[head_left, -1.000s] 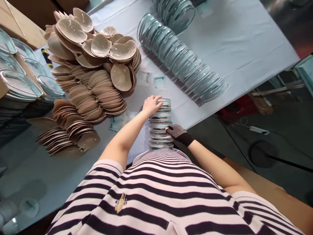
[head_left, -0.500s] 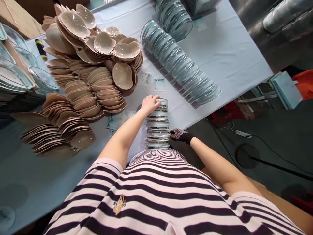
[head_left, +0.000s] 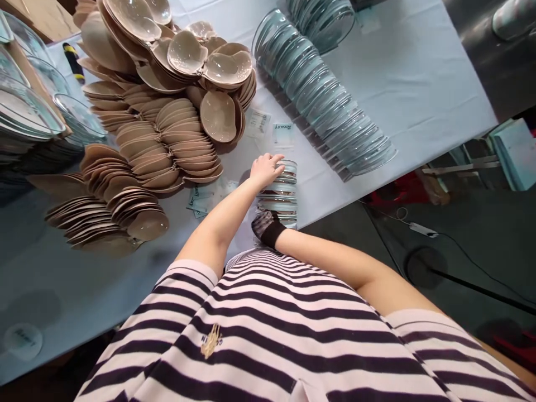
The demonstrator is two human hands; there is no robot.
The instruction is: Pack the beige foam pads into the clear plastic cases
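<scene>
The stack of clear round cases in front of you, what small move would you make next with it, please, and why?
Probably steady it before lifting. The left hand rests on top of the stack of clear cases, and the gloved right hand presses low against its side near the table edge. The stack is tall and narrow, so squaring it up first seems wise.
</scene>
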